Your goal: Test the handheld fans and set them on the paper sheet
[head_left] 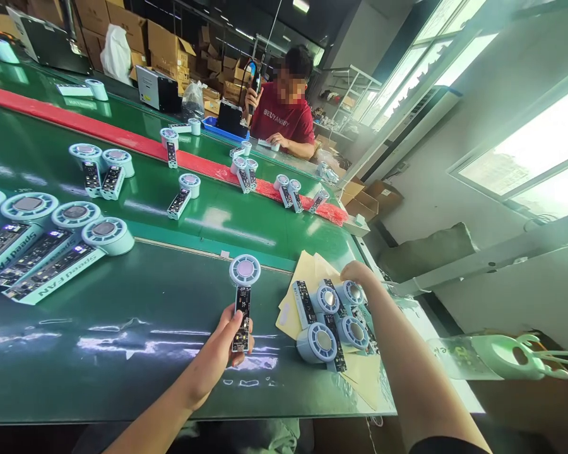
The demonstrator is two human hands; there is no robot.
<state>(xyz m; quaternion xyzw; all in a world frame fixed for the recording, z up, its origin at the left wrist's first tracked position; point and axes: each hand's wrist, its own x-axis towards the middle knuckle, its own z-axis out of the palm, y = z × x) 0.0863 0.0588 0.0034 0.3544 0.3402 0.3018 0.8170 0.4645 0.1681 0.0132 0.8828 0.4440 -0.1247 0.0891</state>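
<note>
My left hand (231, 337) is closed around the handle of a light blue handheld fan (245, 271). The fan stands upright in my grip, its round head at the top and a bare black circuit board along its handle facing me. At the right, my right hand (356, 272) reaches past a cluster of similar fans (322, 342) lying on yellow paper sheets (288, 320). Its fingers are hidden, so what they touch does not show.
A row of fans lettered "Speed FAN" (78, 268) lies at left. More fans (189, 184) dot the green conveyor belt (227, 227), which carries a red strip (123, 135). Across it sits a co-worker in a red shirt (284, 116), holding a tool. A pale green cable-like object (506, 356) hangs at right.
</note>
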